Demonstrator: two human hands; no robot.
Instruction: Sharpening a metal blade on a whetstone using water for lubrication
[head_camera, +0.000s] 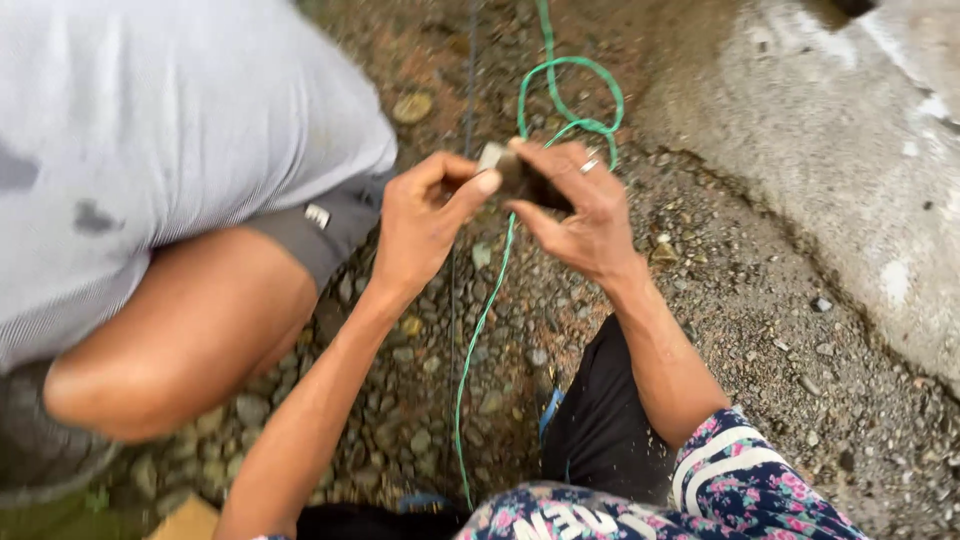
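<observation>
A small dark object (525, 180) with a pale end sits between the two hands, held above the gravel ground (760, 330), roughly over the middle of the stony patch. What kind of thing it is cannot be told; it is blurred and mostly covered by fingers. The right hand (580, 215), with a ring on one finger, has its grip clamped on the object, thumb beneath and fingers over the top. The left hand (425, 220) meets it from the other side, thumb and forefinger pinched together on the pale end.

A green cord (490, 310) runs from just under the hands down toward the person's lap, and above the hands it curls into a loop on the gravel. A thin dark line lies beside it, running the same way.

To the left another person crouches close by, with a bare knee (170, 340), grey shorts and a pale shirt. A pale concrete slab (850, 170) borders the gravel along its right edge.
</observation>
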